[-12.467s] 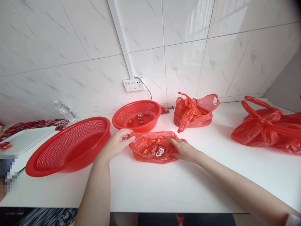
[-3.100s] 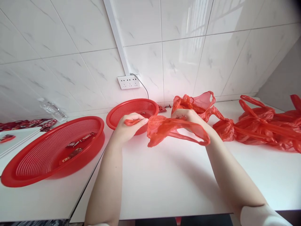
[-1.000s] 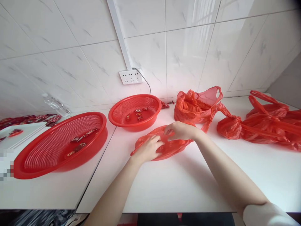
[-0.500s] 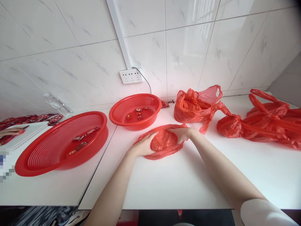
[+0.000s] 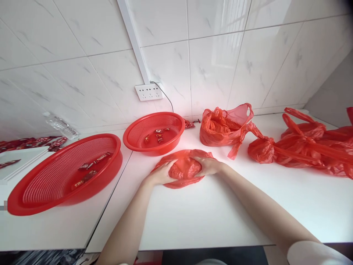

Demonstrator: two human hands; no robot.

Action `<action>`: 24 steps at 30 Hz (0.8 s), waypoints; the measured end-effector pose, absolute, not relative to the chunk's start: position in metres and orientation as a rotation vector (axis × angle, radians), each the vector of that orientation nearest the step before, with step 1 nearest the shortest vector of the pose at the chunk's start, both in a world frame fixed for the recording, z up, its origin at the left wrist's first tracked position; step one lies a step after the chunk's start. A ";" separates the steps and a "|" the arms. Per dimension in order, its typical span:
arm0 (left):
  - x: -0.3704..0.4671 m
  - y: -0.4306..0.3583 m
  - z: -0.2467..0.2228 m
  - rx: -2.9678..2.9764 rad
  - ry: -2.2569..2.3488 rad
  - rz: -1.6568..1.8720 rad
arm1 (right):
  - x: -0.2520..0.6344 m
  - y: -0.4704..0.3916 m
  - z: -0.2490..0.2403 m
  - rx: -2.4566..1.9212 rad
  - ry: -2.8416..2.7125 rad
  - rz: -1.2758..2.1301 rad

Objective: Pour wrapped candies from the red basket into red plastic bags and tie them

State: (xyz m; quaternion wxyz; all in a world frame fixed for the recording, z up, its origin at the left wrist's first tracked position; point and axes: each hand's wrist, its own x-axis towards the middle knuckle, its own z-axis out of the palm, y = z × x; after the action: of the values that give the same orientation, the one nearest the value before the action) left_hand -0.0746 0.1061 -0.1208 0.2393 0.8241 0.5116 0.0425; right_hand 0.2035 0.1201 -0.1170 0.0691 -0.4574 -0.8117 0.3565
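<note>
A thin red plastic bag [image 5: 185,183] lies on the white table in front of me, its mouth spread wide. My left hand [image 5: 163,173] is at the left side of that mouth, fingers curved on the film. On the opposite side, my right hand [image 5: 207,166] grips the bag, its fingers reaching inside. Between the hands a crumpled red plastic lump [image 5: 183,168] shows within the bag; its contents cannot be made out.
Behind the bag stands a red round basket [image 5: 154,148] with a few wrapped snacks; a larger red basket [image 5: 66,195] is at left. Another red bag [image 5: 220,134] sits near the wall, and knotted red bags [image 5: 300,151] lie at right. A clear bottle [image 5: 62,127] leans at far left.
My hands have drawn a little closer together around the lump in the bag. At far left, another person's hand has gone from view. The camera view has shifted slightly.
</note>
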 end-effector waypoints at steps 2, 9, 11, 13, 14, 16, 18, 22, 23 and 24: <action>-0.074 0.106 -0.120 2.241 1.414 0.085 | 0.203 0.119 -0.120 -1.414 -2.452 1.031; -0.075 0.106 -0.118 2.206 1.375 0.164 | 0.202 0.120 -0.134 -1.405 -2.416 1.005; -0.076 0.107 -0.119 2.169 1.381 0.202 | 0.200 0.119 -0.136 -1.379 -2.358 0.924; -0.078 0.108 -0.121 2.110 1.371 0.281 | 0.198 0.119 -0.139 -1.348 -2.324 0.863; -0.078 0.109 -0.122 2.080 1.340 0.360 | 0.198 0.119 -0.140 -1.330 -2.318 0.850; -0.077 0.112 -0.124 1.985 1.233 0.598 | 0.196 0.119 -0.142 -1.308 -2.311 0.833; -0.075 0.115 -0.125 1.752 1.147 0.875 | 0.196 0.120 -0.143 -1.309 -2.313 0.804; -0.075 0.120 -0.115 0.982 1.165 1.086 | 0.196 0.119 -0.145 -1.270 -2.358 0.689; -0.076 0.120 -0.109 0.831 1.168 1.074 | 0.195 0.119 -0.145 -1.261 -2.379 0.626; -0.077 0.120 -0.102 0.713 1.169 1.060 | 0.194 0.118 -0.146 -1.259 -2.405 0.522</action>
State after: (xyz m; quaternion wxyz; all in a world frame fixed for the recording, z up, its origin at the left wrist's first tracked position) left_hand -0.0774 0.1196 -0.1024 0.6481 0.3137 0.5142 0.4660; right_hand 0.1938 0.1181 -0.1461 0.1877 -0.4474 -0.8545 0.1856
